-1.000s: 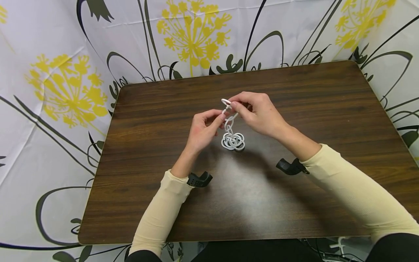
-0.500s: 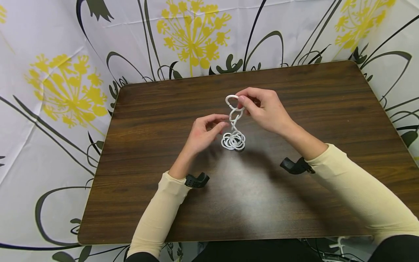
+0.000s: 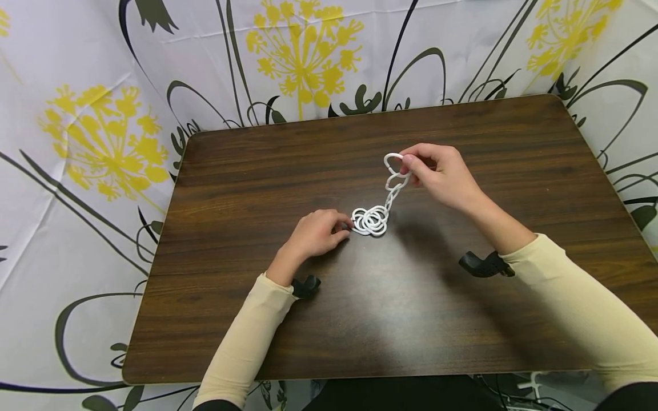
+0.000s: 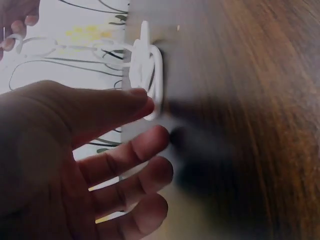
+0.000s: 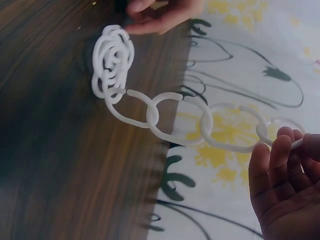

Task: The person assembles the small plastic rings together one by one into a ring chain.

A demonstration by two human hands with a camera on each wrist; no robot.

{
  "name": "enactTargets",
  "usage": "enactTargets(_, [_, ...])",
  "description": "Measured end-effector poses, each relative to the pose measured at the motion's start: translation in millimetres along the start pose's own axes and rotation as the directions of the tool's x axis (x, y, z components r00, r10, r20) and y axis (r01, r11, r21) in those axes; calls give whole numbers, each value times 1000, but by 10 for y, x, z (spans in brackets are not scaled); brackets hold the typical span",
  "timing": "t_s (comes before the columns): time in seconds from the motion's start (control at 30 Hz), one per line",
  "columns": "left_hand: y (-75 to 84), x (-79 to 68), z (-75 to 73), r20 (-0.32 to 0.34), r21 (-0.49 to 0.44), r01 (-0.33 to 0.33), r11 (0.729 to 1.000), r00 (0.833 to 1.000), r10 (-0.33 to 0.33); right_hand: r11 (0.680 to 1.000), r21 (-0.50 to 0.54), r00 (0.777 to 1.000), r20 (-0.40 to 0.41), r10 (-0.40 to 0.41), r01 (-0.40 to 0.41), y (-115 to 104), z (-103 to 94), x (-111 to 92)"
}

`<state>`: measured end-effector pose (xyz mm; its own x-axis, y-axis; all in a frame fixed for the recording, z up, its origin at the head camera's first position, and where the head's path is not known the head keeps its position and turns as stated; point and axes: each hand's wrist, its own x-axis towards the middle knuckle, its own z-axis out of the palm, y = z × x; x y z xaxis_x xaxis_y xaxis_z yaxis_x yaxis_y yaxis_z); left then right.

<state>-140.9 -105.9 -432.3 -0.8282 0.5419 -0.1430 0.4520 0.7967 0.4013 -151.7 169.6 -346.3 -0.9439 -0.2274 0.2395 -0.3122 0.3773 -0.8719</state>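
A white plastic chain of open-gapped oval links lies partly heaped on the table, with several links rising from the heap. My right hand pinches the end link between thumb and fingers, above and right of the heap. In the right wrist view the raised links run in a slanting line up to that hand. Low over the table, my left hand is at the heap's left side, its fingertips right beside the links. The left wrist view shows its thumb and fingers apart, holding nothing; whether a fingertip touches the heap I cannot tell.
A dark wood-grain table with rounded corners spreads under both hands. Behind it hangs a white curtain with yellow and grey plant prints. Each wrist carries a black camera mount.
My right hand has moved right, drawing the raised links into a slant. My left hand let go of a link near the top and came down to the heap's left side.
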Motion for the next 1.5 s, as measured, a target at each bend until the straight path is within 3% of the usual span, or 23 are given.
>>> enactTargets(0.33, [13, 12, 54, -9, 53, -67, 996, 998, 68, 996, 36, 996, -26, 82, -81, 215, -210, -72])
enactTargets(0.6, [28, 28, 51, -13, 163, -39, 986, 999, 41, 977, 107, 982, -20, 187, -183, 428, -333, -115])
enactTargets(0.77, [-53, -22, 11, -56, 233, 4, 973, 998, 9, 933, 192, 948, -32, 316, -305, 605, -416, -133])
enactTargets(1.03, [-176, -124, -53, -80, 257, 59, 965, 996, -40, 837, 278, 870, -11, 494, -471, 884, -587, -203])
enactTargets(1.5, [-385, -255, -91, -165, 189, 133, 973, 981, -102, 754, 310, 803, 57, 593, -579, 1252, -789, -401])
